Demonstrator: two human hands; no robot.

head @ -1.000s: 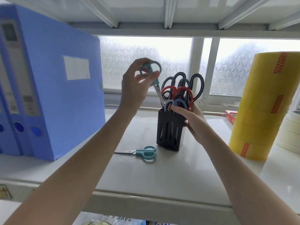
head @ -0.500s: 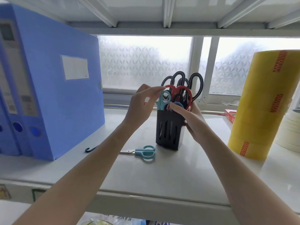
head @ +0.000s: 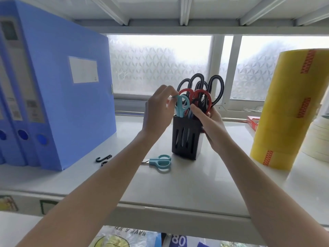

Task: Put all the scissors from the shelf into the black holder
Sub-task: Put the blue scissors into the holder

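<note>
A black slotted holder (head: pixel 185 139) stands on the white shelf (head: pixel 178 184), filled with black-handled scissors (head: pixel 216 90), red-handled scissors (head: pixel 204 98) and a teal pair (head: pixel 181 106) at its left corner. My left hand (head: pixel 156 114) pinches the teal pair's handle, which sits blades-down in the holder. My right hand (head: pixel 211 125) grips the holder's right side, its fingers over the rim. Another teal pair of scissors (head: pixel 160 162) lies flat on the shelf just left of the holder's base, its blades hidden behind my left forearm.
Blue file boxes (head: pixel 58 97) stand at the left. A tall stack of yellow tape rolls (head: pixel 288 111) stands at the right, with white tape rolls (head: pixel 318 139) beside it. Small black hooks (head: pixel 104 158) lie near the boxes. A red box (head: pixel 252 122) sits behind.
My left hand has lowered the teal scissors from above the holder down into its left corner. My right hand has stayed on the holder.
</note>
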